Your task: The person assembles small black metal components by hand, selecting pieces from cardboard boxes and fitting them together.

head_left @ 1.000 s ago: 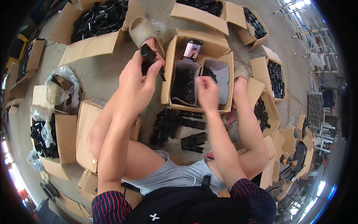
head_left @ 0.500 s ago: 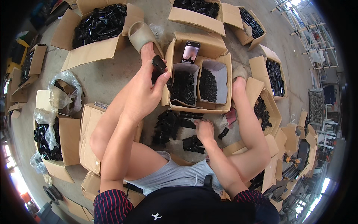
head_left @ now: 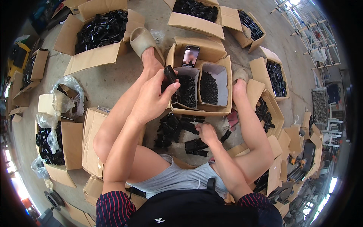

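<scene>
My left hand is closed round a black tube-shaped plastic part, held raised at the near left corner of a divided cardboard box. Small black pieces fill the box's left compartment and right compartment. Lower down, my right hand has its fingertips closed at the end of a black part in a row on the floor. Its fingers partly hide that part. Beside the row lies a heap of black parts, with a smaller group nearer me.
A phone leans upright inside the divided box. Open cartons of black parts surround me, including a large carton at far left and another carton beyond my right leg. A pink cloth lies near my right foot.
My left hand has moved slightly right with the black tube-shaped part, which now stands nearer the box's left compartment. My right hand stays at the row, its fingertips drawn closer together. The view has shifted slightly.
</scene>
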Motion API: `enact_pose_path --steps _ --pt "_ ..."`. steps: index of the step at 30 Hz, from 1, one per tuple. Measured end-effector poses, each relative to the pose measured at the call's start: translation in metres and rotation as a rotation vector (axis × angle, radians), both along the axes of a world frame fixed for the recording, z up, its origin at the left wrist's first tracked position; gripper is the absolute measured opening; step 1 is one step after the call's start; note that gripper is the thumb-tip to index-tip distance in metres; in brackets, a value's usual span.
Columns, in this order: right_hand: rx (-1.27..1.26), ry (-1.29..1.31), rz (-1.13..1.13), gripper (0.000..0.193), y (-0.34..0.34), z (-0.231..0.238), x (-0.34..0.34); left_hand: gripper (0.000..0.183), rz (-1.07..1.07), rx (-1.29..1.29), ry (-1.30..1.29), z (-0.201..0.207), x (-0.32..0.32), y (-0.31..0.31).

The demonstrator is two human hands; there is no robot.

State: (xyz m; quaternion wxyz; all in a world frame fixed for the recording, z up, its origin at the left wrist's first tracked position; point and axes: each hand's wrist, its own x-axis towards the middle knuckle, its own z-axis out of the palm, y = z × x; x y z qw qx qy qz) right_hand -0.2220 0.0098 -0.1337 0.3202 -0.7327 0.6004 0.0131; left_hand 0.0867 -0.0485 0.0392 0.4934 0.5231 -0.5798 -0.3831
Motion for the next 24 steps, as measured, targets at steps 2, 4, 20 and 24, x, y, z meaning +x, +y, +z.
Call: enact_pose_path --steps 2,4,20,24 --pt "-0.015 -0.008 0.040 0.023 -0.002 -0.001 -0.001 0.029 -0.007 0.017 -0.006 0.005 -0.001 0.001" --pt "-0.023 -0.006 0.094 0.026 -0.002 0.001 -0.003 0.029 -0.003 -0.006 -0.022 0.002 0.000 0.000" --pt "-0.051 -0.348 0.051 0.021 -0.025 0.116 0.011 0.031 -0.192 0.194 0.291 -0.002 -0.004 0.000" --pt "0.147 -0.796 -0.185 0.024 -0.043 0.165 0.015 0.038 -0.320 0.277 0.399 0.009 -0.011 0.003"
